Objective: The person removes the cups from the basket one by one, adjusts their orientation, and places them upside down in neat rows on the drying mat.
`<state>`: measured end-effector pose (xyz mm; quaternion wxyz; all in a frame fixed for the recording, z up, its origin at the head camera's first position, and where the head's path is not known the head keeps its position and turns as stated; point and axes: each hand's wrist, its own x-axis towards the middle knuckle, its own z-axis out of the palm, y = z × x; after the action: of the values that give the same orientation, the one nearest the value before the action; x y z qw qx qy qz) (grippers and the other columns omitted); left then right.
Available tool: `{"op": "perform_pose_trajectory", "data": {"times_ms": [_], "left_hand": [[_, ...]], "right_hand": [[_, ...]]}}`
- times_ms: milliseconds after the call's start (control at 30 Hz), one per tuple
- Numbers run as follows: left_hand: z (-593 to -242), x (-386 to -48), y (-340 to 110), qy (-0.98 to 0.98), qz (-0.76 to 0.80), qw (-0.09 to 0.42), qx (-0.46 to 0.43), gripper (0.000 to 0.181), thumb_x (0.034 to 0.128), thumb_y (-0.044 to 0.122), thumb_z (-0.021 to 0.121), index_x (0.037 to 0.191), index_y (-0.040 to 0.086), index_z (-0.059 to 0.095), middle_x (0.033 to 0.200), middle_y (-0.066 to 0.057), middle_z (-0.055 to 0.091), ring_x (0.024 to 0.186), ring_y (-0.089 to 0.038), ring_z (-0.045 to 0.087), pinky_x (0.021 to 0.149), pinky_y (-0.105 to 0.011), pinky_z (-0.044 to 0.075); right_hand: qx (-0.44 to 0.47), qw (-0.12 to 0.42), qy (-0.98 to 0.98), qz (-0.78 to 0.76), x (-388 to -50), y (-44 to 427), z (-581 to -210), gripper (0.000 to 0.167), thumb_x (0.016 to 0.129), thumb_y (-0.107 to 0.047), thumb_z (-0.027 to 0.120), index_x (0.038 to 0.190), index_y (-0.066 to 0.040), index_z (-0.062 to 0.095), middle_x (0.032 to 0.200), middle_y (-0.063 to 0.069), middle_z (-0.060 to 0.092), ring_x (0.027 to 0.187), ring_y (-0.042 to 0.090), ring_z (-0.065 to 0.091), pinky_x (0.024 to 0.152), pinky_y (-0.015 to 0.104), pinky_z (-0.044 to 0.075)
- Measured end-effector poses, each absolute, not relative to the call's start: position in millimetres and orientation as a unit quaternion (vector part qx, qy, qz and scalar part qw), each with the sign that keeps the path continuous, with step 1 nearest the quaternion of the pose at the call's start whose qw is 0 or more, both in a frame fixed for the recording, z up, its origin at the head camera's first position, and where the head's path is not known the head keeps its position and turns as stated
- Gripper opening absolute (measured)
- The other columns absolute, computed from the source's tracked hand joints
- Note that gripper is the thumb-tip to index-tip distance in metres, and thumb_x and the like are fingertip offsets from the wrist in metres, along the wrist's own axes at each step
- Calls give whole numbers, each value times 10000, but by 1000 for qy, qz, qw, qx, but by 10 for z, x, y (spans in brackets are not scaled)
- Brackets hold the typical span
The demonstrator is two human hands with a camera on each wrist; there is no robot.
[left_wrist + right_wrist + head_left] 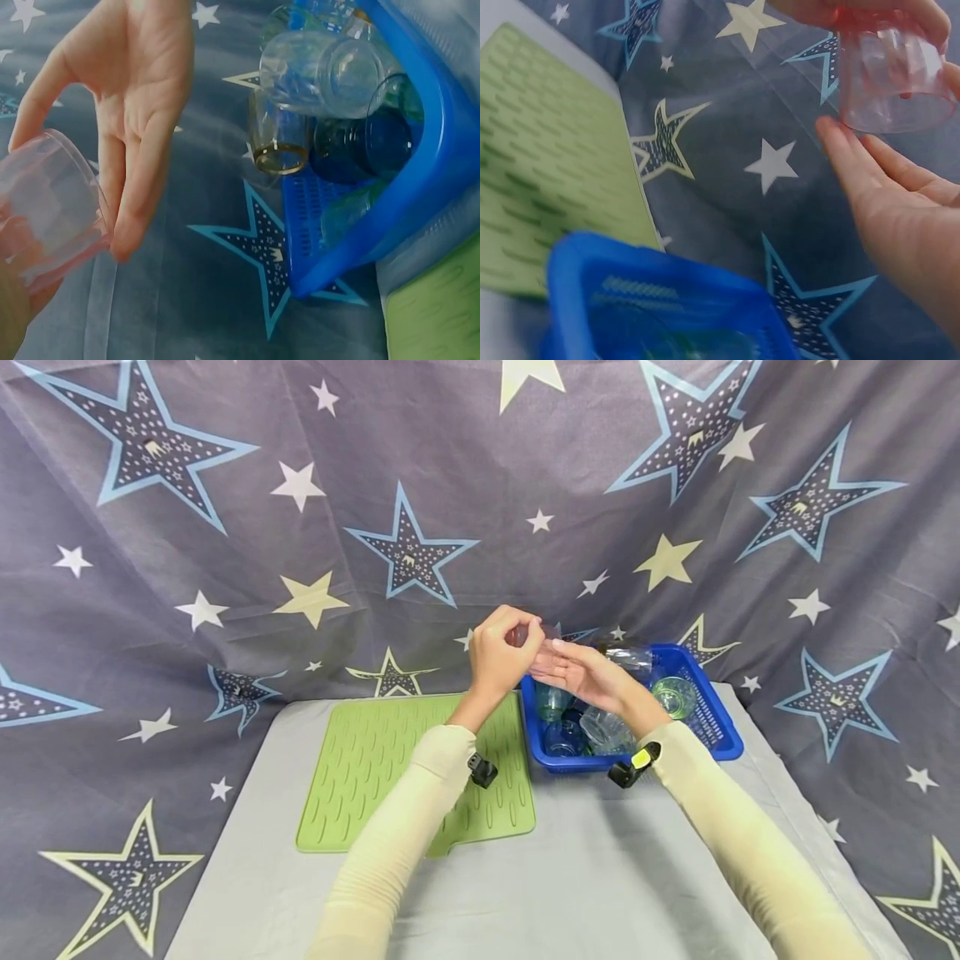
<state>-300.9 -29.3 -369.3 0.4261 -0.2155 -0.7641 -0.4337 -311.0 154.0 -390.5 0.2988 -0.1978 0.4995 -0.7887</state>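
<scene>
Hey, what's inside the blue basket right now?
A green glass, a dark blue glass and a clear glass, among others. Anything behind the right hand or fully beneath them is hidden.

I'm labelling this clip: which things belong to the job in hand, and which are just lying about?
Likely part of the job:
pink cup, in the left hand
glasses in the blue basket
green mat

Just there:
starry curtain
pale cloth
</scene>
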Motion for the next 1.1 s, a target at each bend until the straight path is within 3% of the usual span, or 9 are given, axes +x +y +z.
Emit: {"op": "perform_pose_trajectory", "data": {"times_ms": [200, 367, 500, 633, 800, 1100], "left_hand": [[-3680, -3036, -412, -784, -400, 421, -219, 144, 865, 187, 673, 808, 94, 769, 747, -51, 686, 621, -187, 596, 579, -349, 483], [-3689, -3067, -554, -807, -372, 408, -210, 143, 858, 198, 669, 789, 108, 755, 697, -39, 627, 602, -179, 564, 568, -345, 460], [-3722, -3099, -694, -824, -353, 399, -190, 141, 848, 201, 668, 759, 116, 737, 683, -32, 606, 589, -184, 557, 563, -363, 454], [-3790, -3151, -861, -842, -335, 389, -165, 143, 838, 205, 664, 730, 130, 720, 676, -18, 599, 581, -192, 555, 563, -379, 457], [-3897, -3205, -1091, -860, -314, 377, -142, 161, 846, 214, 647, 727, 135, 721, 685, -9, 611, 587, -200, 564, 562, -391, 468], [-4064, -3242, -1494, -889, -273, 352, -106, 167, 866, 187, 632, 764, 107, 736, 715, -41, 632, 616, -233, 584, 570, -410, 483]], "right_hand": [[-200, 260, 607, -724, -3202, 1611, -3719, 574, 1036, -142, 561, 1525, 80, 361, 1271, 8, 713, 1176, 138, 689, 1090, 354, 499], [-214, 233, 737, -597, -3275, 1694, -3589, 536, 1020, -136, 592, 1517, -9, 436, 1433, 131, 603, 1223, 150, 645, 1175, 465, 407], [-251, 211, 811, -485, -3311, 1746, -3524, 578, 981, -172, 666, 1505, -35, 464, 1467, 198, 554, 1320, 290, 581, 1136, 468, 452], [-295, 194, 845, -402, -3323, 1798, -3492, 639, 933, -151, 730, 1490, 8, 459, 1480, 243, 526, 1367, 408, 519, 1141, 534, 428], [-330, 174, 876, -305, -3300, 1847, -3472, 685, 881, -133, 784, 1470, 29, 473, 1477, 270, 510, 1382, 450, 478, 1154, 587, 384], [-351, 153, 913, -140, -3229, 1912, -3523, 748, 817, -96, 834, 1475, 1, 492, 1517, 254, 486, 1408, 463, 444, 1099, 598, 440]]}}
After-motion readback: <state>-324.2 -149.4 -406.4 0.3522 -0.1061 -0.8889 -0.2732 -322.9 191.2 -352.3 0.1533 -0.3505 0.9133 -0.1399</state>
